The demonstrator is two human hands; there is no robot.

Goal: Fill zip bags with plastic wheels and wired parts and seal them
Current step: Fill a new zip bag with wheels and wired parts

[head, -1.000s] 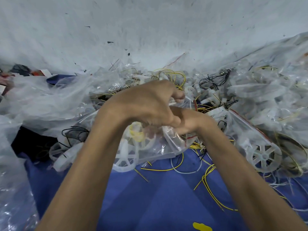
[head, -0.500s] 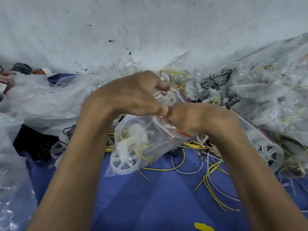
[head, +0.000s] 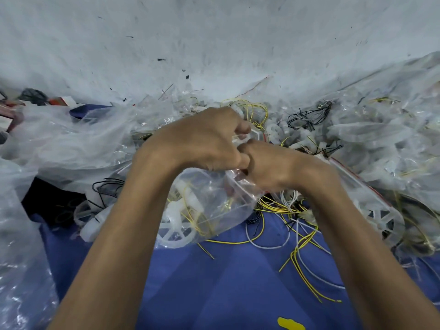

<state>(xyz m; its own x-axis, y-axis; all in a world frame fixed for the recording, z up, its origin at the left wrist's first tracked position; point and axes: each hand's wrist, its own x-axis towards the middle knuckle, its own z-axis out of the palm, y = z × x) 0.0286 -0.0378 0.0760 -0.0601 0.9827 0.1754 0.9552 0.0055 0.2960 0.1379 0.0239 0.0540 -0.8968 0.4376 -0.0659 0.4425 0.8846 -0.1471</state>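
A crumpled clear plastic zip bag (head: 214,206) hangs over a blue cloth (head: 214,287). Inside it are a white spoked plastic wheel (head: 175,236) and thin yellow wires (head: 202,225). The left hand (head: 204,141) and right hand (head: 273,167) touch each other, fingers curled, pinching the bag's top edge.

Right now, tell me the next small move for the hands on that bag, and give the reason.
Probably slide the pinch along the top edge to press the seal shut. The left hand and right hand both pinch the zip bag there, a wheel and yellow wires already sit inside, and the hands hide whether it is sealed.
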